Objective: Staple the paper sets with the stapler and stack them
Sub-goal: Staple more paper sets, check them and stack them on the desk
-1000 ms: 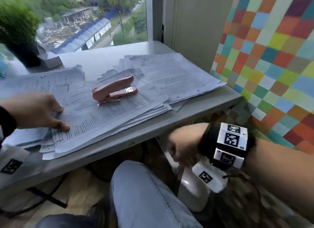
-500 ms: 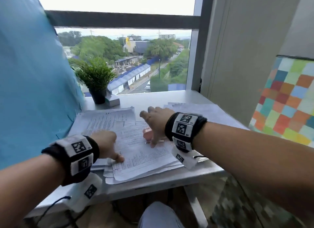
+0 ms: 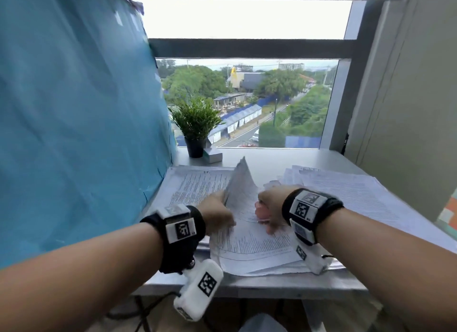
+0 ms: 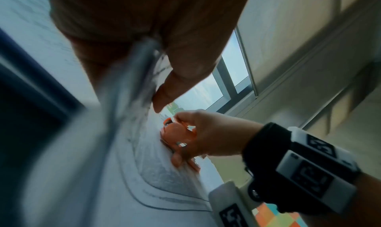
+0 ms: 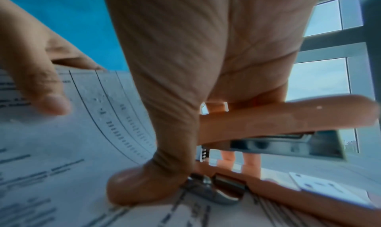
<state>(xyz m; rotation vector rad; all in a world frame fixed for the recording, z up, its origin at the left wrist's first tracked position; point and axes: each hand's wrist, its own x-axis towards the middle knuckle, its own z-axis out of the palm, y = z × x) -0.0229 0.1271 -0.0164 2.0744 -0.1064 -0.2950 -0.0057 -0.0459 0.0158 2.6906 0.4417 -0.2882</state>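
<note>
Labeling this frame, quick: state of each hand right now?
Left hand: closed, pinching a lifted paper set.
Right hand: closed around the stapler, which sits on the papers.

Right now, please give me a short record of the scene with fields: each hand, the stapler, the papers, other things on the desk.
left hand: pinches and lifts the edge of the top paper set
right hand: grips the stapler
stapler: pink, on the middle paper pile, mouth open
papers: further piles at left and right
other things: potted plant and small box by the window
</note>
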